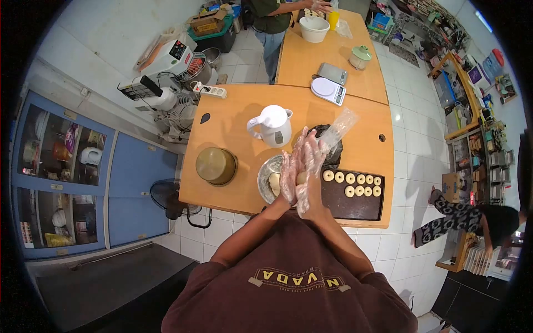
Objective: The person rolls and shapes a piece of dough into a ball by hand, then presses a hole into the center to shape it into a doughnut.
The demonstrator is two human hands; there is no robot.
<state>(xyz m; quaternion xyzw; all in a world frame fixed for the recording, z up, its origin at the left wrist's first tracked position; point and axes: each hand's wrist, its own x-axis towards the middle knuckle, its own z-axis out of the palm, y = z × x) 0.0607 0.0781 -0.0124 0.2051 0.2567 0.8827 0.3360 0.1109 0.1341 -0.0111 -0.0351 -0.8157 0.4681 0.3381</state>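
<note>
My left hand [288,176] and my right hand [312,169], both in clear plastic gloves, are pressed palm to palm with fingers stretched out. A small pale lump of dough [301,178] shows between the palms, mostly hidden. Just left of and below my hands stands a metal bowl [262,178], partly covered by my left hand, with a piece of dough [275,183] in it. To the right lies a dark baking tray [355,207] with several ring-shaped doughs [350,178] in two rows along its far side.
A white electric kettle [276,125] and an upturned brown pot [215,166] stand left on the table [244,100]. Black plastic [333,154] lies behind the tray. Farther off are kitchen scales [327,89]. One person [269,22] works at the far table; another [461,216] bends at right.
</note>
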